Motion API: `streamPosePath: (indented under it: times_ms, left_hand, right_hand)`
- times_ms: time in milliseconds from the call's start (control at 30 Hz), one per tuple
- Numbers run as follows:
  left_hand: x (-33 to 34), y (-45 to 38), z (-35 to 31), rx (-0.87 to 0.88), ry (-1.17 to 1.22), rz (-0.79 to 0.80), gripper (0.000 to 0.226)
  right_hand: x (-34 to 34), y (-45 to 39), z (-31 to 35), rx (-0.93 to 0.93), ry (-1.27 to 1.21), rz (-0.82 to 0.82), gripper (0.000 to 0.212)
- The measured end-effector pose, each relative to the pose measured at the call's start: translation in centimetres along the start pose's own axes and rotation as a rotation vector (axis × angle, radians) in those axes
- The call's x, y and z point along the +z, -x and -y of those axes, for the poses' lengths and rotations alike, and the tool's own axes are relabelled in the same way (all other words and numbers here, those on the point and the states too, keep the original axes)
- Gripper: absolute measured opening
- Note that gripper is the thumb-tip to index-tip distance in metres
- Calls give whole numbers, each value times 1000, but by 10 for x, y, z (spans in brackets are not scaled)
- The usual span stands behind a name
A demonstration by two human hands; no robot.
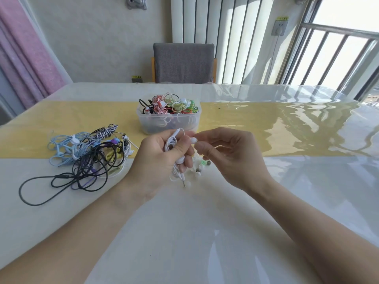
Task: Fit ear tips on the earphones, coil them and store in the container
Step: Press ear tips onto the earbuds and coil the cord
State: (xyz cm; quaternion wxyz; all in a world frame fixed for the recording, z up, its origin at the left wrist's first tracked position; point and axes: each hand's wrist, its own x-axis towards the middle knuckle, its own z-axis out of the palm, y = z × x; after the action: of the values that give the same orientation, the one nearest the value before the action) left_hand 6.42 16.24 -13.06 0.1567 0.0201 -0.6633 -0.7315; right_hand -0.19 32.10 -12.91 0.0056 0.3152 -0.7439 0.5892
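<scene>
My left hand (162, 158) grips a bunched pair of white earphones (171, 142); cable loops stick out above the fist and the plug hangs below it near the table. My right hand (229, 154) pinches a white earbud (193, 140) between thumb and forefinger, right beside the left fingertips. Several loose ear tips (200, 167), white and one green, lie on the table under the hands. A clear plastic container (168, 121) holding coiled earphones of many colours stands just beyond the hands.
A tangled heap of blue, black, purple and striped earphones (88, 154) lies at the left, one black cable looping toward the front edge. The table (205, 222) has a glossy cover with a yellow runner. A grey chair (183, 62) stands behind the table.
</scene>
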Motion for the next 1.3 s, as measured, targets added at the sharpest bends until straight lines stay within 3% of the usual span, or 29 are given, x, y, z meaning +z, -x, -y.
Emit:
streamPosePath:
  times_ms: [167, 333, 467, 667, 933, 1067, 1167, 1233, 1300]
  left_hand:
    - [-1, -3, -9, -252, 320, -17, 20]
    - [-5, -5, -20, -312, 585, 80, 15]
    - [-4, -3, -21, -248, 517, 135, 7]
    - [-7, -5, -17, -201, 321, 103, 15]
    - [-4, 0, -20, -283, 215, 124, 16]
    - [-4, 0, -20, -303, 214, 106, 17]
    - [-5, 0, -22, -357, 253, 89, 14]
    - [-5, -1, -22, -381, 255, 86, 12]
    - [-5, -1, -22, -401, 274, 84, 13]
  right_hand:
    - [-1, -3, -1, 19, -5, -20, 26]
    - [4, 1, 0, 105, -107, 250, 50]
    - [9, 2, 2, 165, -366, 334, 45]
    - [2, -1, -3, 78, -291, 195, 12]
    - [-4, -5, 0, 2, -205, 185, 10]
    - [-7, -8, 0, 64, -257, 152, 12]
    - [-14, -13, -7, 70, -25, 122, 7]
    - [-14, -11, -13, -4, 348, 222, 8]
    - [-10, -7, -15, -41, 540, 368, 10]
